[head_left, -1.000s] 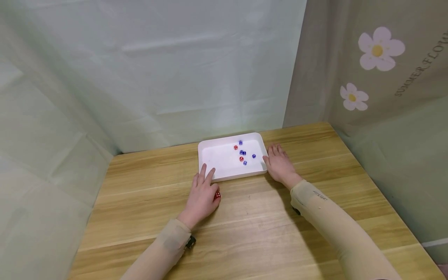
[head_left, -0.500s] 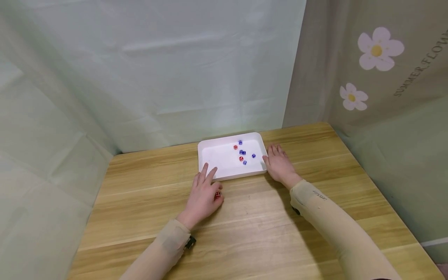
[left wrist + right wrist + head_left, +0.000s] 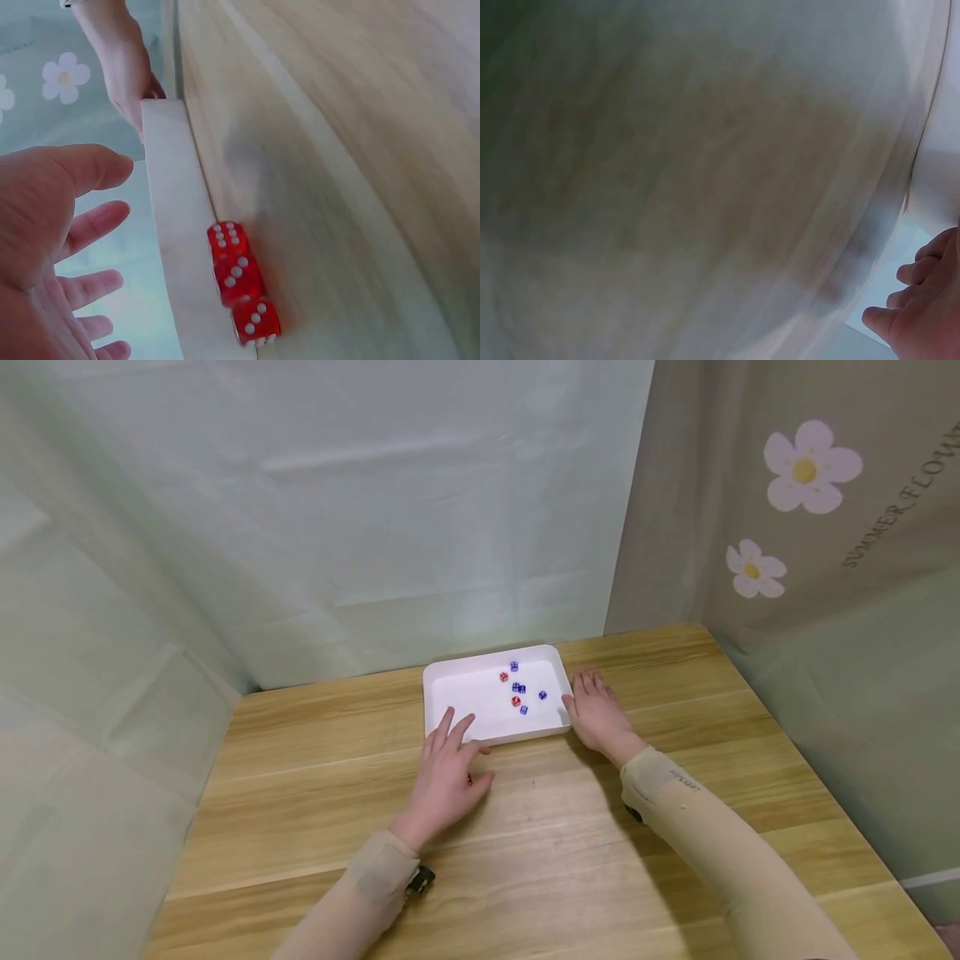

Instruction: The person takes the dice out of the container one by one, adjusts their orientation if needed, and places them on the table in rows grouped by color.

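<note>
Three red dice [image 3: 240, 283] sit together outside the tray [image 3: 457, 693], by its near side; I cannot tell whether they touch its wall, or whether they are stacked or in a row. My left hand [image 3: 444, 778] is spread by the tray's near side, thumb well away from the fingers, pinching nothing. I take the step in hand to be arranging these dice; the next move, I judge, calls for a light touch, since a brush of my thumb could scatter them. My right hand [image 3: 600, 714] lies along the tray's right end, fingers stretched out, thumb at the rim, perhaps steadying it. In the tray's right half lie five blue dice [image 3: 513, 667] and two other red dice [image 3: 503, 677].

Under the tray is a wood-grained desk [image 3: 540, 860]. Behind the tray hangs a pale cloth [image 3: 375, 527]; to its right, a browner cloth [image 3: 682, 485] with white flowers [image 3: 805, 470].
</note>
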Demonstrator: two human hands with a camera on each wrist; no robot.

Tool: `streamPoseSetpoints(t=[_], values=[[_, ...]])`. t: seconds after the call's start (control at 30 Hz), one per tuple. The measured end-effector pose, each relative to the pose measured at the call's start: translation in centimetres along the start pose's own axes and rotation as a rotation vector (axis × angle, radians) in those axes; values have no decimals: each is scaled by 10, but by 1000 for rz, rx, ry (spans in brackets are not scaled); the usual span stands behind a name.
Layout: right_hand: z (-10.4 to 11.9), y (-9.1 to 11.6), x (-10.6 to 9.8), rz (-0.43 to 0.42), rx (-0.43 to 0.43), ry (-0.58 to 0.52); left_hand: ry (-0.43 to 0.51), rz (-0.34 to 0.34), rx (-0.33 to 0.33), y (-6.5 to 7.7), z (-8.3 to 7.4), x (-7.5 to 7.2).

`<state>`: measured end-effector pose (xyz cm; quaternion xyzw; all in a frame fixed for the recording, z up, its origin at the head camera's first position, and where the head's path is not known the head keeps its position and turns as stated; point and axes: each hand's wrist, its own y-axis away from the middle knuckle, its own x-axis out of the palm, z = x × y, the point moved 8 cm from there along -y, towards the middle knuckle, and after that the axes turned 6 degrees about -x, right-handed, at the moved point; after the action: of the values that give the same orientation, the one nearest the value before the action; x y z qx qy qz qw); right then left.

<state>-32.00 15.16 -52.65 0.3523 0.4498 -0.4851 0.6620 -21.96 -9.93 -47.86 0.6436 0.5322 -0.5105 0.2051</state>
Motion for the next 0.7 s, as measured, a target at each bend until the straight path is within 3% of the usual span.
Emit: streamPoseSetpoints(t=[0.3,0.57,0.7], values=[[0,0,-1,-5,3,3,38,14,-14,-7,-10,7],[0,0,-1,-12,3,8,61,55,-84,-17,-14,10],[1,0,-1,-6,1,5,68,51,-85,-21,-17,10]])
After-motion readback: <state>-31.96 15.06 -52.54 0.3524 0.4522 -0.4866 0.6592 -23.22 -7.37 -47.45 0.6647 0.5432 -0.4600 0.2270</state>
